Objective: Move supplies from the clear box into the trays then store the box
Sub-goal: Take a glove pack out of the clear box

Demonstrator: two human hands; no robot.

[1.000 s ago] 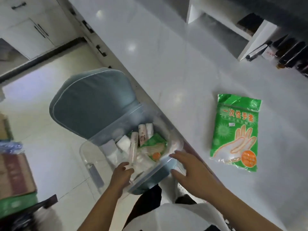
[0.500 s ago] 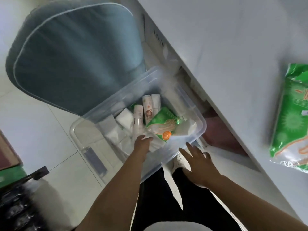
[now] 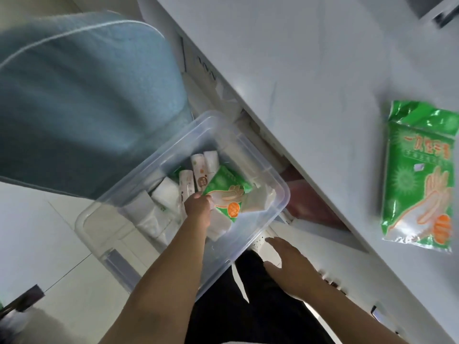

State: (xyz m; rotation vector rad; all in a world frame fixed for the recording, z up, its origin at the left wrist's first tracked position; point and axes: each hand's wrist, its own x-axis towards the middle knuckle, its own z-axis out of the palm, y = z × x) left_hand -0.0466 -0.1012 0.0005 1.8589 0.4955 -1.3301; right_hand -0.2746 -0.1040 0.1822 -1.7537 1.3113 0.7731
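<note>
We reach into the clear box [image 3: 267, 214] beside the tabletop [image 3: 310, 78].

Our left hand [image 3: 197, 204] is down inside the box, pinching a green glove pack [image 3: 227, 192] whose long axis runs diagonally, its orange-dot end toward us. Also in the box we count two printed tubes [image 3: 200, 173] standing side by side, plus several white packets [image 3: 166, 194]. Our right hand [image 3: 290, 268] hovers spread just outside the box. A second green pack [image 3: 419, 175] lies on the tabletop, lengthwise toward us.
</note>
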